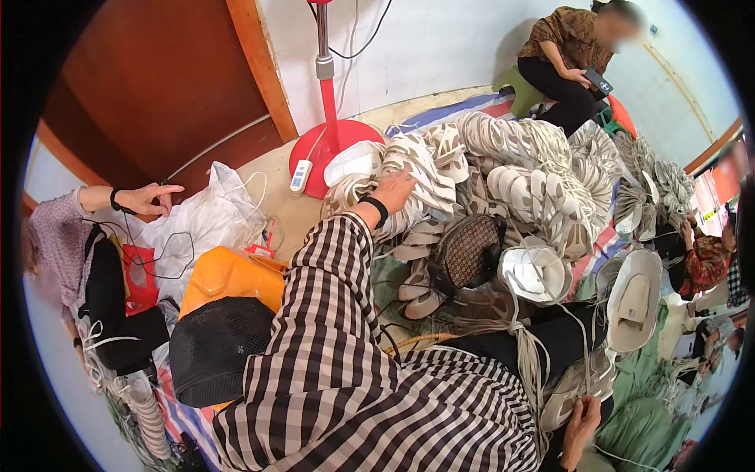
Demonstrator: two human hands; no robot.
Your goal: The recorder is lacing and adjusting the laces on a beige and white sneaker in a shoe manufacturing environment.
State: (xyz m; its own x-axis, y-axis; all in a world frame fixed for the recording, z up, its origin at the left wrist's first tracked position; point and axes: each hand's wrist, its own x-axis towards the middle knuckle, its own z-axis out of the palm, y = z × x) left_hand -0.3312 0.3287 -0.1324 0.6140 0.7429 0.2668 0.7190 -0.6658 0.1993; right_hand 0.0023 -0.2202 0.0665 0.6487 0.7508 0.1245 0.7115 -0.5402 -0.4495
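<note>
My left hand (393,193) reaches forward to a bundle of beige-and-white shoe uppers (425,175). Its fingers lie over the near side of the bundle, partly hard to make out. Low on the right, my right hand (580,429) is closed, pinching a pale lace (587,370) that runs up past a beige shoe upper (562,397) beside my leg. A white-lined shoe upper (535,273) stands by my knee, with a hank of pale laces (533,358) hanging below it. Another upper (634,303) lies farther right with its pale inside showing.
More uppers (543,189) are heaped ahead. A brown patterned round object (469,250) stands before me. A red-based stand (334,153) and orange chair (228,275) are left. One person (570,63) sits beyond the heap; another person's hand (149,199) extends at left.
</note>
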